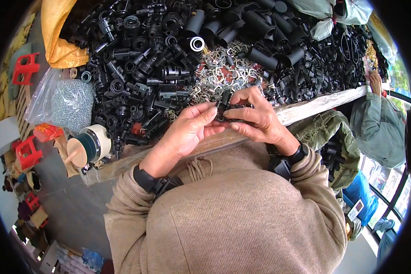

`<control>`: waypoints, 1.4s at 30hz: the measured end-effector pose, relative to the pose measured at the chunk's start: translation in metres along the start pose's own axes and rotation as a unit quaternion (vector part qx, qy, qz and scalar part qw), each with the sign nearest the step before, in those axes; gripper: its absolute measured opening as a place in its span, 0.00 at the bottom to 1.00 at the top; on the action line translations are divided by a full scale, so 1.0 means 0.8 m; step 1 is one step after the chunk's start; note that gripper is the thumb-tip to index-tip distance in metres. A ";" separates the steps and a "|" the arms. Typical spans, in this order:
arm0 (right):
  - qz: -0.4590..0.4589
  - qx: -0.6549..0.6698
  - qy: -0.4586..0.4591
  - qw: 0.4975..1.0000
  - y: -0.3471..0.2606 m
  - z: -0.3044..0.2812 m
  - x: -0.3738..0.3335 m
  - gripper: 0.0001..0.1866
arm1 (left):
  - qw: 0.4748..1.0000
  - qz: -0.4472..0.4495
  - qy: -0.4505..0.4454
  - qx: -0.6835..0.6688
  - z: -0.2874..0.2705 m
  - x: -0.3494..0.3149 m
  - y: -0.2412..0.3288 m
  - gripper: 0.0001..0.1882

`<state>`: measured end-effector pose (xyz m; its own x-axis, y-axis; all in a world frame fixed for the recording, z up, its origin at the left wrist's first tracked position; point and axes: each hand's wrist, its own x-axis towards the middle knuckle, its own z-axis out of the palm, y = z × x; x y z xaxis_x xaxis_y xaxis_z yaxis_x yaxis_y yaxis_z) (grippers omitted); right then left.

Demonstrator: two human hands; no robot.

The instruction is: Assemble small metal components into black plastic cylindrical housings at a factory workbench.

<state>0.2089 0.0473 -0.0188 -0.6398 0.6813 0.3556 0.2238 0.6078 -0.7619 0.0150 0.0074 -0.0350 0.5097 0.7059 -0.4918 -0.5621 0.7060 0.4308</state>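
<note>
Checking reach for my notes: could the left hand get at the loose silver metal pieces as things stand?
Probably yes: the silver metal pieces lie uncovered just beyond the left hand, though it seems occupied with a small black part.

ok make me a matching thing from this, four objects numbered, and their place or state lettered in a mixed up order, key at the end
Things
1. small dark part
2. clear plastic bag
3. green sack
4. red stools

Place or state
A. off the table, toward the picture's left rim
B. between the fingertips of the left hand and right hand
C. filled with many small silvery pieces
D. on the near side of the table edge, to the right of the right hand

Pairs: 1-B, 2-C, 3-D, 4-A
</note>
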 end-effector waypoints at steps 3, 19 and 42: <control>-0.052 -0.090 -0.017 0.994 -0.007 -0.003 0.007 0.11 | 1.000 0.000 -0.004 -0.005 0.001 -0.004 0.001 0.14; 0.055 -0.307 -0.082 0.947 0.045 0.008 0.067 0.13 | 0.999 0.041 0.015 0.030 -0.016 -0.025 0.007 0.12; 0.315 0.367 -0.073 0.872 0.007 0.009 0.025 0.08 | 0.990 0.135 -0.032 -0.002 -0.002 -0.006 0.008 0.14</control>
<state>0.1915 0.0613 -0.0197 -0.6587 0.6941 -0.2906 0.0675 -0.3301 -0.9415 0.0080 0.0085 -0.0308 0.3806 0.8713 -0.3097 -0.6865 0.4906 0.5367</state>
